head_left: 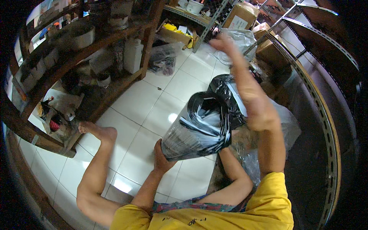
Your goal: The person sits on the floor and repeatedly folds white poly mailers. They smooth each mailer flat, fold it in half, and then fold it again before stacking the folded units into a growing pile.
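A thick, roughly cylindrical bundle wrapped in shiny black plastic (197, 128) stands tilted in front of me, the plastic at its top folded and gathered. My left hand (163, 158) is closed against its lower left side, its fingers partly hidden by it. Farther off, at the end of my outstretched arm, my right hand (226, 44) is raised and smeared by motion. Whether it holds anything cannot be made out. Just behind the bundle lies another black plastic package (228, 92) with a pale strip on it, below my right forearm.
A dark wooden shelf (111, 90) with tubs stands at left, a metal rack (332, 126) at right. Clear bags (165, 57) and a yellow-filled carton (178, 32) sit at the back. Cardboard boxes (241, 17) stand at far right. My bare legs spread over white floor tiles (132, 126).
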The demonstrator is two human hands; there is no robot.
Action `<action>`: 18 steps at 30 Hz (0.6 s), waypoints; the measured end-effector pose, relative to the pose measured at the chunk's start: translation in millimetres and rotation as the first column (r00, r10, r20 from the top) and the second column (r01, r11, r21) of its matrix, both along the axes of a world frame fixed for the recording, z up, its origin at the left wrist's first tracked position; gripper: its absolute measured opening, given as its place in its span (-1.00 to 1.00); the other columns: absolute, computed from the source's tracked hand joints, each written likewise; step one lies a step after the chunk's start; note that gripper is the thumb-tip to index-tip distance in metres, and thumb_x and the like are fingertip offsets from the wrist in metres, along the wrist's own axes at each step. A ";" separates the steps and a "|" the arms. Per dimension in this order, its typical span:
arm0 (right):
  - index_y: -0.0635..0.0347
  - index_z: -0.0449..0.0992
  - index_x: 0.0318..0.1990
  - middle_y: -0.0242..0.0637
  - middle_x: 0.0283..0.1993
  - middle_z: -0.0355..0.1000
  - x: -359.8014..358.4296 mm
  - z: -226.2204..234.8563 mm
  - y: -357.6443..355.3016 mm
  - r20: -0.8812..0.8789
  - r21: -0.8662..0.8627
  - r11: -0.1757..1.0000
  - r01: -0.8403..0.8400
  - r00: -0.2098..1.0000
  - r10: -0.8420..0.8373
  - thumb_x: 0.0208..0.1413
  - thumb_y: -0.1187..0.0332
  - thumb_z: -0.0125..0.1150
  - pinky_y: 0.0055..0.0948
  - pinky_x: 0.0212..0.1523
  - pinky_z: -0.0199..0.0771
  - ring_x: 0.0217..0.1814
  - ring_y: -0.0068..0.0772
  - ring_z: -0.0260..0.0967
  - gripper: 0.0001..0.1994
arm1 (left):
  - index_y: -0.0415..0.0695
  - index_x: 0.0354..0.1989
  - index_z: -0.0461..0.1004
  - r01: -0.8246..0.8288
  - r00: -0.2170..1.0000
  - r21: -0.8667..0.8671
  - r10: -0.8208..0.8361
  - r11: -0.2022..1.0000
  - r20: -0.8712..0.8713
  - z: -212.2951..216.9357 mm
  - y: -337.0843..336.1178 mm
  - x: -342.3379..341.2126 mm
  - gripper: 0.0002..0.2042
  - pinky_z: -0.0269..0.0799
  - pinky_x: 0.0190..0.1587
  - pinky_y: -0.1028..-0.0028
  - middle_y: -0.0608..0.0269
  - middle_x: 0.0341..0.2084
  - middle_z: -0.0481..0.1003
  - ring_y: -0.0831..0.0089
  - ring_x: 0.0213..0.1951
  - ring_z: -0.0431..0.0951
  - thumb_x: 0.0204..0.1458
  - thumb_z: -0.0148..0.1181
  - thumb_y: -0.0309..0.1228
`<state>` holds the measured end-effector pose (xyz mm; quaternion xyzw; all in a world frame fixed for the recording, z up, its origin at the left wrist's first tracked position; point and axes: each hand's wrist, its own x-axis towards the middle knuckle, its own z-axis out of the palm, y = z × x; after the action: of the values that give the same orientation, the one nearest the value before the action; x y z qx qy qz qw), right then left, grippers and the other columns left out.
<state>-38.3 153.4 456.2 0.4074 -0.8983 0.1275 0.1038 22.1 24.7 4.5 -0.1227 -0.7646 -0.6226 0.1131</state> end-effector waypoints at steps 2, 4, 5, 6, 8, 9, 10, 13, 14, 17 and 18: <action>0.26 -0.06 0.49 0.12 0.43 0.11 1.8 -32.0 0.3 0.081 0.369 0.915 0.164 0.975 -0.208 0.28 -0.32 -0.29 -0.06 0.54 -0.20 0.50 0.05 0.03 -0.11 | -0.34 0.34 -0.04 0.038 0.999 -0.012 -0.037 0.999 0.015 12.1 8.9 4.8 0.13 0.21 0.25 -0.02 -0.26 0.20 0.19 -0.21 0.22 0.24 -0.36 0.62 -0.18; 0.40 0.03 0.43 0.19 0.41 0.15 5.6 -12.2 5.8 0.367 -0.227 0.931 0.285 0.911 -0.189 0.33 -0.02 -0.07 -0.11 0.46 0.05 0.44 0.08 0.14 -0.27 | -0.34 0.34 -0.03 0.041 0.999 -0.027 -0.040 0.999 0.028 26.5 7.0 1.8 0.12 0.21 0.25 -0.02 -0.26 0.19 0.20 -0.20 0.22 0.25 -0.36 0.62 -0.19; 0.36 0.02 0.45 0.14 0.40 0.16 4.1 -8.1 17.9 0.283 -0.305 0.911 0.278 0.940 -0.192 0.34 -0.02 -0.08 -0.11 0.46 0.02 0.45 0.01 0.14 -0.28 | -0.34 0.34 -0.02 0.041 0.998 -0.034 -0.040 0.999 0.040 32.8 3.6 1.5 0.11 0.22 0.25 -0.02 -0.26 0.18 0.21 -0.19 0.21 0.25 -0.36 0.62 -0.19; 0.32 0.01 0.46 0.08 0.39 0.17 6.4 -1.9 31.2 0.196 -0.375 0.885 0.274 0.957 -0.213 0.36 -0.02 -0.09 -0.10 0.46 -0.02 0.46 -0.07 0.13 -0.29 | -0.35 0.33 -0.01 0.054 0.997 -0.034 -0.052 0.998 0.054 37.1 5.1 2.6 0.10 0.22 0.25 -0.01 -0.26 0.18 0.22 -0.19 0.21 0.25 -0.36 0.62 -0.19; 0.44 0.00 0.43 0.20 0.48 0.03 25.2 1.8 42.3 0.220 -0.213 0.907 0.364 0.922 -0.319 0.22 -0.03 0.16 -0.12 0.49 -0.02 0.53 0.05 0.01 -0.15 | -0.35 0.33 0.00 0.038 0.996 -0.028 -0.036 0.999 0.077 36.3 4.6 5.2 0.09 0.22 0.25 -0.01 -0.26 0.17 0.22 -0.18 0.21 0.26 -0.35 0.62 -0.19; 0.44 0.00 0.43 0.21 0.49 0.01 38.0 -3.5 48.0 0.210 -0.073 0.934 0.349 0.921 -0.328 0.17 -0.08 0.21 -0.10 0.50 -0.04 0.55 0.06 -0.02 -0.09 | -0.35 0.33 0.01 0.027 0.996 -0.028 -0.025 0.999 0.084 36.5 4.5 4.8 0.09 0.22 0.25 -0.01 -0.27 0.17 0.22 -0.18 0.21 0.26 -0.35 0.62 -0.20; 0.44 0.00 0.43 0.21 0.50 -0.02 49.4 -7.8 49.9 0.200 0.075 0.939 0.335 0.918 -0.343 0.12 -0.13 0.27 -0.08 0.51 -0.06 0.56 0.07 -0.05 -0.03 | -0.36 0.33 0.01 0.021 0.998 -0.021 -0.020 1.000 0.065 33.7 6.4 5.5 0.09 0.22 0.25 -0.01 -0.27 0.17 0.22 -0.17 0.21 0.26 -0.35 0.62 -0.20; 0.48 0.01 0.42 0.27 0.50 -0.06 65.9 -13.0 25.5 0.113 0.295 0.935 0.200 0.964 -0.241 -0.18 -0.32 0.41 0.13 0.50 -0.12 0.58 0.17 -0.16 0.21 | -0.36 0.33 0.01 0.016 0.999 -0.004 -0.016 1.000 0.041 28.1 11.3 5.4 0.09 0.21 0.26 -0.01 -0.27 0.18 0.22 -0.17 0.22 0.25 -0.35 0.61 -0.21; 0.48 0.01 0.41 0.27 0.48 -0.04 69.2 -13.5 21.0 0.078 0.316 0.925 0.212 0.966 -0.247 -0.22 -0.31 0.43 0.14 0.49 -0.10 0.57 0.19 -0.13 0.22 | -0.37 0.33 0.00 0.020 0.998 0.001 -0.020 1.000 0.054 29.3 12.8 6.2 0.09 0.20 0.26 -0.01 -0.26 0.18 0.22 -0.17 0.22 0.25 -0.35 0.61 -0.22; 0.48 0.05 0.38 0.22 0.38 0.09 72.5 -12.1 7.1 -0.025 0.303 0.925 0.230 0.972 -0.233 -0.38 -0.21 0.54 0.11 0.42 0.06 0.45 0.21 0.06 0.25 | -0.38 0.33 -0.02 0.008 0.999 -0.034 -0.006 0.999 0.048 31.0 7.0 8.5 0.09 0.19 0.27 -0.02 -0.28 0.19 0.21 -0.19 0.23 0.24 -0.34 0.61 -0.22; 0.46 0.05 0.39 0.19 0.36 0.11 71.5 -12.4 4.5 -0.025 0.305 0.921 0.242 0.969 -0.246 -0.39 -0.19 0.55 0.09 0.39 0.09 0.41 0.20 0.09 0.25 | -0.38 0.34 -0.02 0.009 0.999 -0.046 -0.007 0.999 0.036 31.6 7.5 8.6 0.09 0.18 0.28 -0.03 -0.28 0.19 0.21 -0.20 0.23 0.24 -0.34 0.60 -0.23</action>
<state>33.2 157.9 443.9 0.3025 -0.9516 -0.0243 0.0483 30.7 32.2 36.1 -0.1170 -0.7801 -0.6073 0.0940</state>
